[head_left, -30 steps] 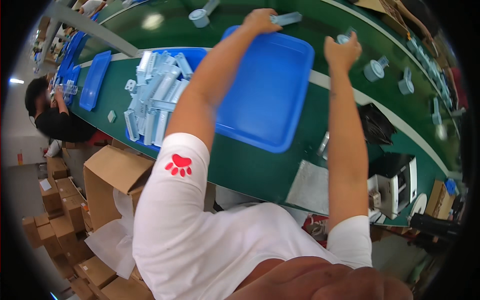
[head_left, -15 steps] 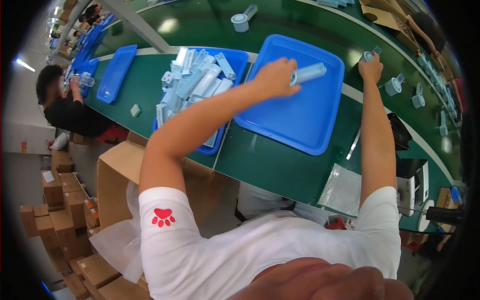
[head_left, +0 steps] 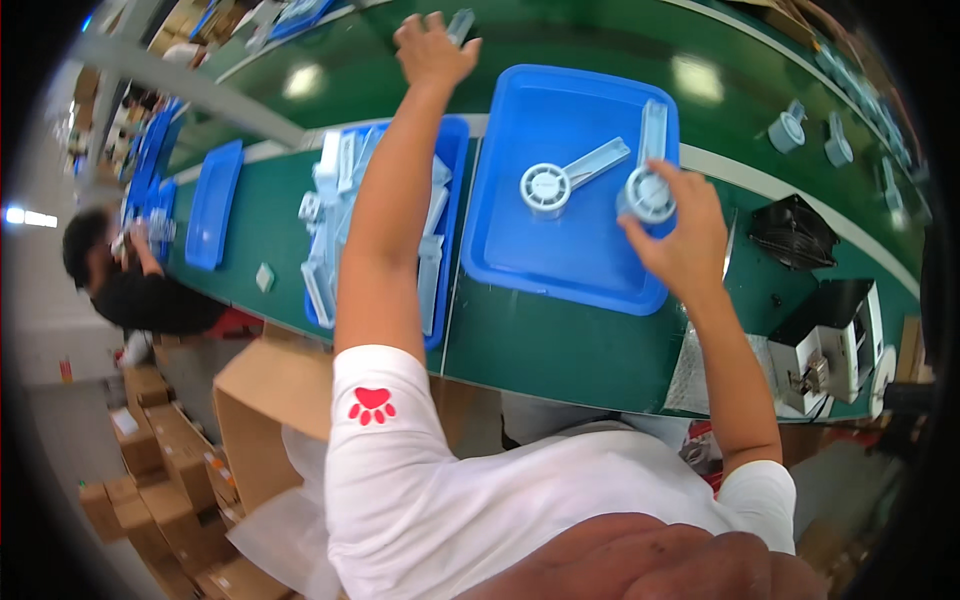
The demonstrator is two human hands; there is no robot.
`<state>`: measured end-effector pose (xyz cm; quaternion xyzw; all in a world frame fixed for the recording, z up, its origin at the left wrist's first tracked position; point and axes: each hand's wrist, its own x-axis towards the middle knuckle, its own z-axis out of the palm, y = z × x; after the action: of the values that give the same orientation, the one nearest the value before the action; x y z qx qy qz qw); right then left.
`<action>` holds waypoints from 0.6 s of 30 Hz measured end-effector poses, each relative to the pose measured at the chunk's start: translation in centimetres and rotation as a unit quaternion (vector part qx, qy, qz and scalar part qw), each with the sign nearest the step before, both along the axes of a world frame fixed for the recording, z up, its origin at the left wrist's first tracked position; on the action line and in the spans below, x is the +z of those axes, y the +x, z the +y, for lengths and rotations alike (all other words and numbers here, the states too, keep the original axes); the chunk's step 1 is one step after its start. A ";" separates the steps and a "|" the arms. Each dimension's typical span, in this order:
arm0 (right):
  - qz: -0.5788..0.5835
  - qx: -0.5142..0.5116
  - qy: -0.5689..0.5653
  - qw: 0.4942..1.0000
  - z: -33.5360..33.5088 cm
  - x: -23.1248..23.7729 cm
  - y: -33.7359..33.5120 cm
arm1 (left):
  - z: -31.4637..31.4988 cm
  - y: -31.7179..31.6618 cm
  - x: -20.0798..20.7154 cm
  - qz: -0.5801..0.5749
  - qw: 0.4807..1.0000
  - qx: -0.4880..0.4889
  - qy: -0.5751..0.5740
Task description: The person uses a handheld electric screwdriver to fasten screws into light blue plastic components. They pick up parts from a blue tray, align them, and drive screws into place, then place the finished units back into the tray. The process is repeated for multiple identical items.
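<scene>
My right hand (head_left: 690,230) grips the round grilled head of a light-blue handheld fan (head_left: 652,195) over the right side of a blue tray (head_left: 560,275). Thumb and fingers lie on either side of the head, and its handle points away from me. A second handheld fan (head_left: 546,187) lies in the tray, its handle slanting right. Far off on the green conveyor, my left hand (head_left: 435,52) curls over another fan, whose handle (head_left: 460,26) shows beside the thumb; its head is hidden under my hand.
Left of the tray, a blue tray (head_left: 455,135) holds heaped light-blue pieces, partly behind my left arm. More fans (head_left: 787,130) sit on the conveyor (head_left: 560,35). A black fan-like unit (head_left: 793,232) and a white-and-black machine (head_left: 825,345) stand right. Someone (head_left: 130,265) works at far left.
My left hand has left a fan in the tray and reached out to one on the conveyor. My right hand has brought a fan from the conveyor to the tray.
</scene>
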<state>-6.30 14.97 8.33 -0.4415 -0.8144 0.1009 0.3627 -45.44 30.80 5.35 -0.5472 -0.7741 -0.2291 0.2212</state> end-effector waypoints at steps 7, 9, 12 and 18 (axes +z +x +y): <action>-0.111 0.016 -0.038 0.993 -2.8 -2.9 0.4 | 5.8 -4.0 -3.7 -0.135 0.983 0.020 -0.123; -0.108 0.029 -0.030 0.993 -2.5 -3.0 -0.2 | 6.3 -7.9 -3.3 -0.182 0.982 0.012 -0.052; -0.091 0.024 -0.039 0.995 -3.7 -2.3 0.4 | 4.9 -6.7 0.7 -0.431 0.894 -0.104 0.056; 0.205 0.022 -0.062 0.976 -9.1 1.4 10.6 | -5.4 8.8 8.9 -0.582 0.775 -0.238 0.064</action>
<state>4.29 5.88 9.70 -0.4149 -0.7242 0.2475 0.4920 -36.64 25.41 14.29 -0.4607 -0.5838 -0.5981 -0.2988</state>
